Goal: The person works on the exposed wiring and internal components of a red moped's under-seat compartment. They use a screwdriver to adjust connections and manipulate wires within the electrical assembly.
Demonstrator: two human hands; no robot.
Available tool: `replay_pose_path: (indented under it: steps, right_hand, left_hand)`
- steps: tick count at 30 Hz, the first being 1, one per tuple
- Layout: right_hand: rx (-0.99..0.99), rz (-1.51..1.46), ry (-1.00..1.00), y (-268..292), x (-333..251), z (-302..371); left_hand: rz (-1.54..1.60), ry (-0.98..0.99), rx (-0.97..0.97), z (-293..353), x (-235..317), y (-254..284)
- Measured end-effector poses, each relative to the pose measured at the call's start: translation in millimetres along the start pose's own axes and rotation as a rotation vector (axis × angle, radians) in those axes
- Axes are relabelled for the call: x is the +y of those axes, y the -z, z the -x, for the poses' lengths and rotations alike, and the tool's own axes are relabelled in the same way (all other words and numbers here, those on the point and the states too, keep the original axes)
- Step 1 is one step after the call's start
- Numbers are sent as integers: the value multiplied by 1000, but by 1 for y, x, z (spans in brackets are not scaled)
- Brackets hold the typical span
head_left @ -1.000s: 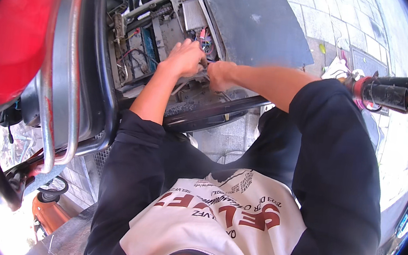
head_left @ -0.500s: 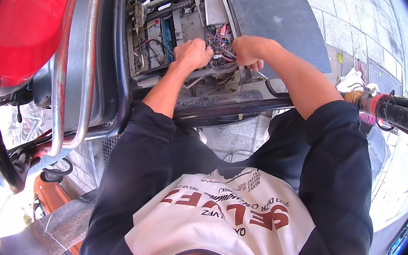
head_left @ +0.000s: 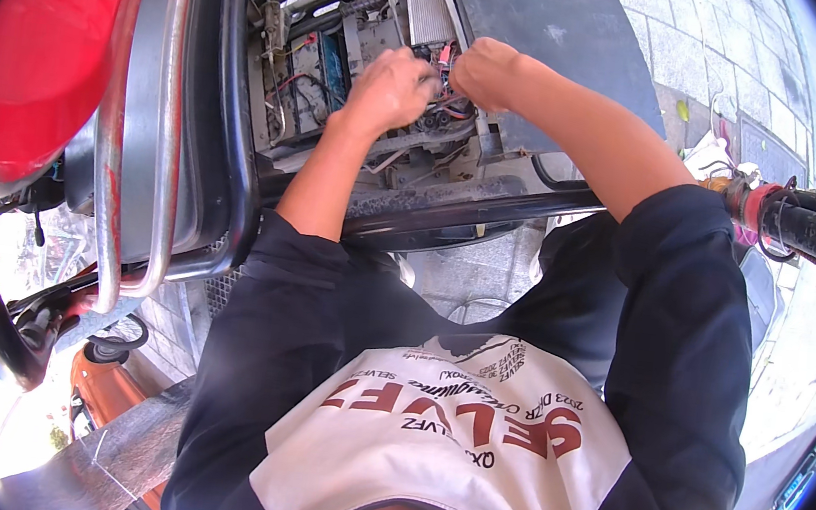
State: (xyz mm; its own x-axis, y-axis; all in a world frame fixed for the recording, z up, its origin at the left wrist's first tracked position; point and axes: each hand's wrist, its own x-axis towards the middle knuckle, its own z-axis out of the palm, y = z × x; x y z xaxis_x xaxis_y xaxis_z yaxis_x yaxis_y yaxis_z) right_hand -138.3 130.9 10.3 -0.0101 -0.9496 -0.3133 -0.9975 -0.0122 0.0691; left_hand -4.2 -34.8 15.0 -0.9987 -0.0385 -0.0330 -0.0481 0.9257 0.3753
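Note:
Both hands are over an open vehicle compartment with a tangle of coloured wires [head_left: 452, 116]. My left hand [head_left: 390, 89] hovers above the wires' left side, its fingers bent and smeared by motion, so I cannot see whether they grip anything. Close on its right, my right hand [head_left: 486, 75] is closed, knuckles up, at the compartment's right edge; whatever its fingers hold is hidden. A red connector [head_left: 445, 55] shows between the hands. Beyond it lies a finned metal box [head_left: 428, 14]. Left of my left hand sits a teal-sided block [head_left: 333, 65] with red and black leads.
A dark flat panel [head_left: 562, 51] lies right of the compartment. A black tube [head_left: 473, 212] crosses in front of my legs. Metal rails [head_left: 172, 107] and a red body panel [head_left: 40, 42] stand at left. A taped handlebar-like bar [head_left: 784, 219] juts in at right.
Both hands have moved away from me and up over the wires. The right hand has turned knuckles-up, and a thin metallic piece near it no longer shows. The left fingers are now blurred.

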Motion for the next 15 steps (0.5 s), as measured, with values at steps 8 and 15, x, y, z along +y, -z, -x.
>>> replay_pose_path:
  steps: [8, 15]
  right_hand:
    - [142, 209, 154, -14, -4, -26]
    - [78, 191, 167, -21, 2, -47]
  left_hand:
    - [-289, 27, -271, 7, 6, -8]
    - [-356, 16, -234, 3, 6, -15]
